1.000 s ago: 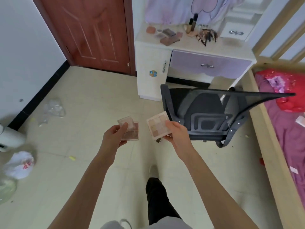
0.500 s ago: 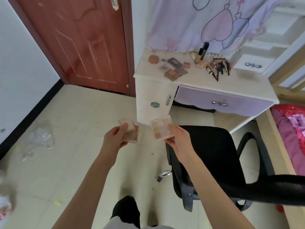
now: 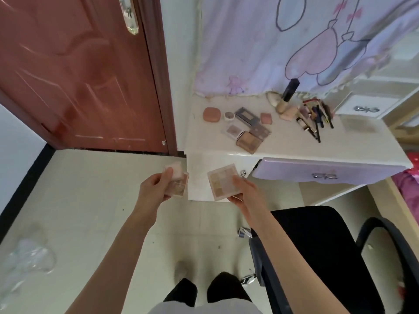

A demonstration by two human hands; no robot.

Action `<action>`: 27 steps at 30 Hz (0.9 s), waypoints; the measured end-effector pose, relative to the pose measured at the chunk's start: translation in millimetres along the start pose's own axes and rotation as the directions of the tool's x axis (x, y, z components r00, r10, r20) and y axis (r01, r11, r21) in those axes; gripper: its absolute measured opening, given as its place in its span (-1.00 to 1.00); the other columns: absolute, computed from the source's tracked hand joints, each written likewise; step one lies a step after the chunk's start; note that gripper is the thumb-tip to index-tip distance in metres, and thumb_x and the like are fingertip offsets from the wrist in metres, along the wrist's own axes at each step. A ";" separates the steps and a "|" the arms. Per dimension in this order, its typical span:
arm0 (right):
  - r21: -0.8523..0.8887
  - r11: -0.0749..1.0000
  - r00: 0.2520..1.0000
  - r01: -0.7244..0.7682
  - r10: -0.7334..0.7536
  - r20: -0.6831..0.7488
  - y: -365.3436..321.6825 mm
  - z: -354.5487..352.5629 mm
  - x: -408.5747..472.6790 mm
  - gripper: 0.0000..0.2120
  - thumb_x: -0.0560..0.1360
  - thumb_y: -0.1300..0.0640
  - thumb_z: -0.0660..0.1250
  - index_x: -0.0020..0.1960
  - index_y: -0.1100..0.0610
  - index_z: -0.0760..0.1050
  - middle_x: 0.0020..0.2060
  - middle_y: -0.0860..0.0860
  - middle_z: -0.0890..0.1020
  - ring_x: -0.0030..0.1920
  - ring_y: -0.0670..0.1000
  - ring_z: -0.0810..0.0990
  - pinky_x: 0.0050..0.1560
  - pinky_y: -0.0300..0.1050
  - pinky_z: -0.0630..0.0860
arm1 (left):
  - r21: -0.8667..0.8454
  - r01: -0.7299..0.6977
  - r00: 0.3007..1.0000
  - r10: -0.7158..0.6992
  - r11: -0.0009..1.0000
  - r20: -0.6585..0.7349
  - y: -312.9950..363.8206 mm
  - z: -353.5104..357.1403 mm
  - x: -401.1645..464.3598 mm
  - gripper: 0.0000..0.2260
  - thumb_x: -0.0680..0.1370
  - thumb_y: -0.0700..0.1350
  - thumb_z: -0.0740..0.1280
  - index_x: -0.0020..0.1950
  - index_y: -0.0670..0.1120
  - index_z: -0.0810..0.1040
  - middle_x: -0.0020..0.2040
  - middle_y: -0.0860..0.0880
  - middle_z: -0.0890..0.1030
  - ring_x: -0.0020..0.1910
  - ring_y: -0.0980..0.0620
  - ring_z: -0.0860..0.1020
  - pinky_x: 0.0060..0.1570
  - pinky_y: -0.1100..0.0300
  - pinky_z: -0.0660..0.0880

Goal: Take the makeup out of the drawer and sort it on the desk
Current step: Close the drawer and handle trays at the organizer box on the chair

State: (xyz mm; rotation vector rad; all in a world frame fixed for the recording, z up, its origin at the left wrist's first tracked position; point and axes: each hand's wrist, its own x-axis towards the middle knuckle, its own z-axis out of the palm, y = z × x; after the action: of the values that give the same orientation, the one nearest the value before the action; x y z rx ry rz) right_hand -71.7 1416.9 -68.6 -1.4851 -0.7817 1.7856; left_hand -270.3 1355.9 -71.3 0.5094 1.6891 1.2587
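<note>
My left hand (image 3: 156,189) grips a clear pink-toned makeup case (image 3: 178,183), held out in front of the desk's left corner. My right hand (image 3: 243,192) holds a square eyeshadow palette (image 3: 224,181) with beige and brown pans, face up. Both are below and in front of the white desk (image 3: 294,146). On the desk lie several compacts and palettes (image 3: 246,130), a round peach compact (image 3: 211,114), an upright foundation bottle (image 3: 288,96) and a pile of pencils and brushes (image 3: 314,117). The lilac drawer (image 3: 317,173) under the desktop is closed.
A black office chair (image 3: 317,250) stands at my right, in front of the desk. A brown door (image 3: 74,71) is at the left. Crumpled clear plastic (image 3: 29,259) lies on the tiled floor. A small white drawer box (image 3: 367,107) sits at the desk's right rear. A bed (image 3: 410,184) borders the right.
I have walked closer to the desk, which now looks larger and nearer. The chair has passed to my right. Both hands keep holding their cases in the same pose.
</note>
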 end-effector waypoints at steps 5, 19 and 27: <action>-0.011 1.000 0.999 0.013 -0.013 -0.046 -32.3 15.4 47.6 -0.84 0.57 0.18 0.21 0.02 0.24 0.52 -0.09 0.10 0.60 -0.11 0.01 0.58 -0.19 -0.21 0.52 | 0.044 0.017 0.998 -0.020 0.999 0.060 20.3 16.3 58.3 -0.77 0.57 0.01 0.24 0.03 -0.12 0.55 -0.03 -0.10 0.60 -0.04 0.00 0.54 -0.10 0.21 0.49; -0.069 0.996 0.996 -0.059 0.054 -0.075 -136.9 -19.9 243.2 -0.89 0.57 0.21 0.22 -0.08 0.16 0.51 -0.17 0.12 0.59 -0.19 0.07 0.55 -0.10 -0.02 0.55 | 0.047 0.111 0.992 -0.108 0.993 -0.064 55.3 142.5 220.3 -0.77 0.55 -0.16 0.30 0.18 -0.18 0.45 -0.03 -0.10 0.57 -0.09 -0.01 0.54 -0.08 0.18 0.50; -0.286 0.946 0.982 -0.156 0.116 -0.150 -147.5 -56.7 322.5 -0.81 0.55 0.28 0.15 0.03 0.22 0.52 -0.12 0.14 0.58 -0.18 0.06 0.54 -0.16 -0.07 0.52 | 0.180 0.303 0.950 -0.281 0.936 -0.139 34.5 188.3 280.4 -0.75 0.56 -0.27 0.24 0.24 -0.25 0.41 0.04 -0.13 0.49 -0.14 -0.05 0.49 -0.16 0.13 0.45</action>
State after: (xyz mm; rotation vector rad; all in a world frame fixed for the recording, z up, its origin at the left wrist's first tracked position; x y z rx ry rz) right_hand -36.6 1765.6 -147.2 -1.8738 -0.9302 1.7030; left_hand -248.8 1680.7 -167.8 0.2927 1.9173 0.9219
